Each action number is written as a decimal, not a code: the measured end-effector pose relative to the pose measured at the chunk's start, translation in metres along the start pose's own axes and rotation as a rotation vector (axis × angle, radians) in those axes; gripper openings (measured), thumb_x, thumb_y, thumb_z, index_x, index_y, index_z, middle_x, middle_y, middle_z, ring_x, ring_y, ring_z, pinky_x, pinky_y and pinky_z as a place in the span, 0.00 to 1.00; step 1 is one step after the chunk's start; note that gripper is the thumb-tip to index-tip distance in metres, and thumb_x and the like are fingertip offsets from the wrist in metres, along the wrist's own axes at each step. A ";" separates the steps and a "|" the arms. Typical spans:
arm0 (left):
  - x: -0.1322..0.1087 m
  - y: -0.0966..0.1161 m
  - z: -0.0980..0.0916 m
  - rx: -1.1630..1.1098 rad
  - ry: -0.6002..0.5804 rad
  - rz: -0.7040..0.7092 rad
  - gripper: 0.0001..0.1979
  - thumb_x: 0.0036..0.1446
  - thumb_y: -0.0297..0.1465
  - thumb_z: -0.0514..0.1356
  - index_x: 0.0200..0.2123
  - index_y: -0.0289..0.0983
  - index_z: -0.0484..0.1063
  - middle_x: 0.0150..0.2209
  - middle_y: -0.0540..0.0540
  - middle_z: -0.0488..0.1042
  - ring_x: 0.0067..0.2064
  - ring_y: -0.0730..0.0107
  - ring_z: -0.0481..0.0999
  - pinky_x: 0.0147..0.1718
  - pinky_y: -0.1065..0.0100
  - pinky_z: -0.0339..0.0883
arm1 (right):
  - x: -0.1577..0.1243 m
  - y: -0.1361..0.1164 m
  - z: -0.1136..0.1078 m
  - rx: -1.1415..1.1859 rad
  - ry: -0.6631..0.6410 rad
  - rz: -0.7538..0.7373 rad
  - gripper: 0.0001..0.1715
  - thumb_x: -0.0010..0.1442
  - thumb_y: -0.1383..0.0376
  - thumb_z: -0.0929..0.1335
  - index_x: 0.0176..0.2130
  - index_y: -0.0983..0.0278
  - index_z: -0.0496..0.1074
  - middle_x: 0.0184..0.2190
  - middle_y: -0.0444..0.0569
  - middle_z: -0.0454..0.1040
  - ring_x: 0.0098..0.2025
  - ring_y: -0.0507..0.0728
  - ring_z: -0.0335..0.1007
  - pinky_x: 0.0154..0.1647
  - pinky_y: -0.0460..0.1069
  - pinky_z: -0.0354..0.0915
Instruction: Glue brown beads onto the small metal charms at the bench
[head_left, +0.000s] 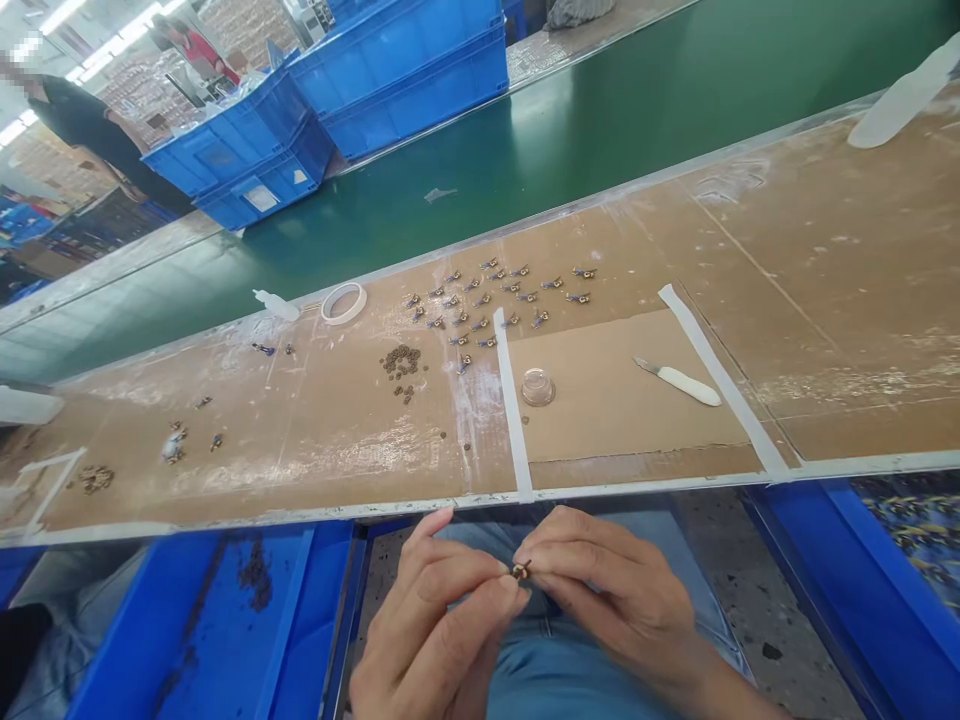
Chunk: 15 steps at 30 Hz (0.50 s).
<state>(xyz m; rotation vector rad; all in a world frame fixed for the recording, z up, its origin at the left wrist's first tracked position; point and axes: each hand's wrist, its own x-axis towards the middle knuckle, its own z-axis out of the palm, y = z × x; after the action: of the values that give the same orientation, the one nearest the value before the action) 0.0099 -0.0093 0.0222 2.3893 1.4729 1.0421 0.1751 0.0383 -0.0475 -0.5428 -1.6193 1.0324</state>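
The bench (pixel 337 420) has a cardboard-like surface with glossy patches; just inside its near edge, a matt cardboard sheet (pixel 607 430) bears a shiny, transparent plastic-looking dish (pixel 538 387) and a smooth-handled, metal-bladed knife (pixel 684 382). Beyond the far edge lies a smooth, glossy belt (pixel 637 110).

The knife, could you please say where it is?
In the head view, the knife lies right of centre on cardboard, between a clear cup and tape strip.

No legible text, numbers or brands; white label (pixel 262 197) on a blue crate (pixel 279 166) unreadable.
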 end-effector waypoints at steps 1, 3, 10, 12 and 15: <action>0.000 0.000 0.000 0.008 0.001 0.008 0.10 0.54 0.15 0.62 0.37 0.33 0.74 0.34 0.46 0.76 0.35 0.71 0.76 0.52 0.52 0.72 | 0.000 0.000 0.000 -0.002 0.001 -0.006 0.14 0.59 0.77 0.67 0.43 0.64 0.74 0.34 0.49 0.78 0.36 0.50 0.75 0.36 0.44 0.73; -0.001 0.000 -0.001 0.032 0.009 0.022 0.09 0.54 0.15 0.62 0.36 0.32 0.75 0.34 0.46 0.77 0.35 0.71 0.76 0.53 0.52 0.71 | 0.000 0.001 0.001 -0.011 0.004 -0.013 0.15 0.59 0.78 0.67 0.44 0.65 0.74 0.35 0.49 0.78 0.36 0.50 0.75 0.36 0.44 0.73; 0.001 0.002 -0.003 0.077 0.004 0.043 0.11 0.54 0.14 0.61 0.36 0.33 0.75 0.33 0.47 0.78 0.35 0.71 0.77 0.52 0.55 0.71 | 0.000 0.003 0.001 -0.028 0.011 -0.047 0.16 0.59 0.78 0.67 0.45 0.65 0.74 0.34 0.50 0.78 0.36 0.50 0.75 0.36 0.44 0.73; 0.001 0.001 -0.002 0.060 0.017 0.034 0.09 0.54 0.15 0.62 0.35 0.34 0.75 0.32 0.48 0.78 0.33 0.72 0.77 0.52 0.55 0.72 | 0.001 0.002 0.000 -0.038 -0.006 -0.042 0.15 0.59 0.77 0.67 0.45 0.65 0.74 0.35 0.50 0.78 0.36 0.50 0.75 0.36 0.44 0.73; -0.001 -0.001 0.000 0.009 0.016 -0.031 0.09 0.53 0.17 0.64 0.35 0.35 0.74 0.32 0.49 0.77 0.32 0.73 0.77 0.53 0.56 0.71 | 0.001 0.001 -0.002 -0.070 -0.029 -0.018 0.15 0.59 0.77 0.67 0.45 0.64 0.74 0.34 0.49 0.78 0.36 0.50 0.75 0.35 0.45 0.73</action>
<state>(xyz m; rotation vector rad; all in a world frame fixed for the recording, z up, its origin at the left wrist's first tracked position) 0.0086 -0.0095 0.0209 2.3610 1.5180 1.0518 0.1762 0.0400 -0.0473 -0.5615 -1.6879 0.9767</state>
